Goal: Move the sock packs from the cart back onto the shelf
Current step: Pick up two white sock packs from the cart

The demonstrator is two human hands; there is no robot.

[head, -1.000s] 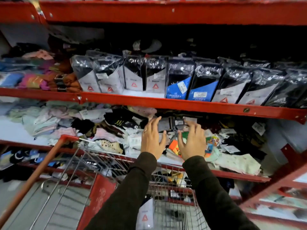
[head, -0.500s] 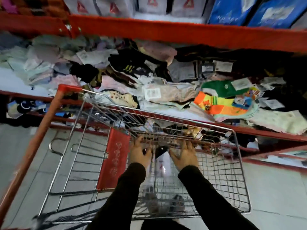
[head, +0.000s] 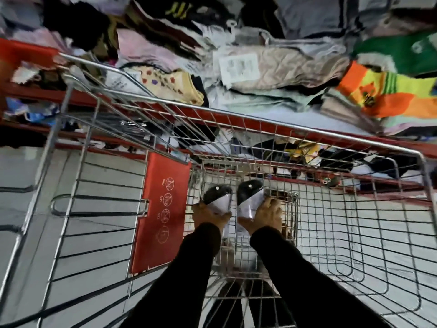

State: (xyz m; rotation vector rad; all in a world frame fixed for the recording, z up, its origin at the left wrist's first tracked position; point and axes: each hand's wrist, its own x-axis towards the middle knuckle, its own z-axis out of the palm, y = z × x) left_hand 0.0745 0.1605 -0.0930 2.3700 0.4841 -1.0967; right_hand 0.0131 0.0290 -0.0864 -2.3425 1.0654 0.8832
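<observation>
Both my hands reach down inside the wire cart (head: pixel 307 132). My left hand (head: pixel 209 215) grips one black-and-white sock pack (head: pixel 218 198) by its lower end. My right hand (head: pixel 264 216) grips a second black-and-white sock pack (head: pixel 250 197) the same way. The two packs stand side by side, black tops pointing away from me, just above the cart's bottom grid. The red shelf (head: pixel 272 125) lies just beyond the cart's far rim, heaped with loose socks.
A red child-seat flap (head: pixel 162 211) hangs left of my hands inside the cart. On the shelf lie a beige sock bundle with a white label (head: pixel 272 67) and orange-yellow socks (head: pixel 387 93). A lower shelf with dark socks (head: pixel 354 162) shows through the wire. Grey floor lies below.
My hands left the shelf, dropped into the cart and each closed on a sock pack. The view has tilted further down and closer to the cart.
</observation>
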